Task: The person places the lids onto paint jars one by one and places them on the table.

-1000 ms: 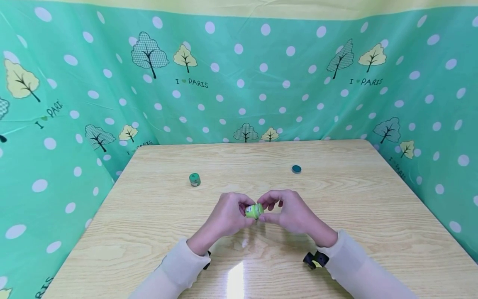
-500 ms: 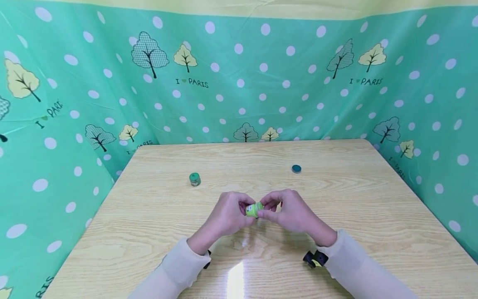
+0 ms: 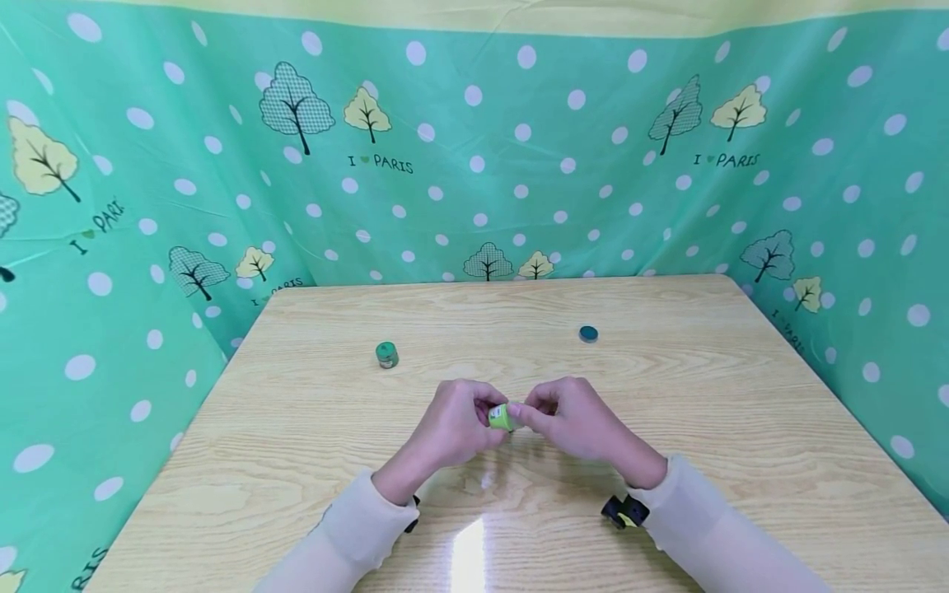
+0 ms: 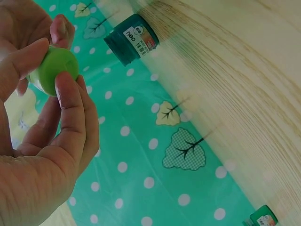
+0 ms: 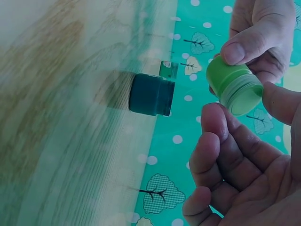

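My left hand point(image 3: 458, 422) grips the body of a small light green paint jar point(image 3: 499, 417), tilted above the middle of the table. The jar's green base point(image 4: 56, 70) faces the left wrist camera, between thumb and fingertips. My right hand point(image 3: 577, 418) pinches the ridged clear end point(image 5: 242, 96) of the same jar; in the head view its thumb lies over that end and hides it. In the right wrist view the right thumb touches the jar's edge, and the other fingers are bent beneath.
A green jar point(image 3: 386, 355) stands on the wooden table point(image 3: 474, 317) at the back left. Back right is a dark teal jar point(image 5: 149, 94); only its round top point(image 3: 589, 334) shows plainly from above. A dotted green curtain point(image 3: 474, 189) hangs behind and at both sides.
My right thumb has moved up and over the light green jar's end, and the right fingers have curled in more. The left hand stays nearly still. Both jars on the table are unmoved.
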`<state>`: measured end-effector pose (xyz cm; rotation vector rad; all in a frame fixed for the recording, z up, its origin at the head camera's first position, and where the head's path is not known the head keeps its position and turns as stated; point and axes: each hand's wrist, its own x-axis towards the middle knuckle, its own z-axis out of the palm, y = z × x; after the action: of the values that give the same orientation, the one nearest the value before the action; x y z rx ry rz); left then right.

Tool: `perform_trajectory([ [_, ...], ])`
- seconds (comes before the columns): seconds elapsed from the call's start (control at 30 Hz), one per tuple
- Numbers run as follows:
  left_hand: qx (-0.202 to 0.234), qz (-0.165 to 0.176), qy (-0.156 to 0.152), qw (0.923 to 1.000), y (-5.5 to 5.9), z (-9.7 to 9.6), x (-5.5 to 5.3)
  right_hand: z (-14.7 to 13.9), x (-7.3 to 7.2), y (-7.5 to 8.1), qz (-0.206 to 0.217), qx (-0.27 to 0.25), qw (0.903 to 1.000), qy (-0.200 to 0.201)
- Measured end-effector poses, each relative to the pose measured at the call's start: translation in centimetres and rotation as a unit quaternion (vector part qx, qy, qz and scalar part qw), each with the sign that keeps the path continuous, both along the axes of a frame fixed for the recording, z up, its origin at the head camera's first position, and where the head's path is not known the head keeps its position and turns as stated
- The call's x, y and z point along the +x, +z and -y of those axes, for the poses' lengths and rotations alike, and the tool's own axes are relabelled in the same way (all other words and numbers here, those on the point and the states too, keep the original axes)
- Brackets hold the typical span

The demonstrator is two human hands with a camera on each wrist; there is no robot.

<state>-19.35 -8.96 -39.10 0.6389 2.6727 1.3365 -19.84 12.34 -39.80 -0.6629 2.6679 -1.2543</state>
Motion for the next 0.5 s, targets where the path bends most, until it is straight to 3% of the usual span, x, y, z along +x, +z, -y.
perform_trajectory([
  [0.5, 0.007, 0.004, -0.009, 0.9999, 0.07, -0.01, 0.13, 0.27, 0.07, -0.13, -0.006, 0.016, 0.9998, -0.012],
])
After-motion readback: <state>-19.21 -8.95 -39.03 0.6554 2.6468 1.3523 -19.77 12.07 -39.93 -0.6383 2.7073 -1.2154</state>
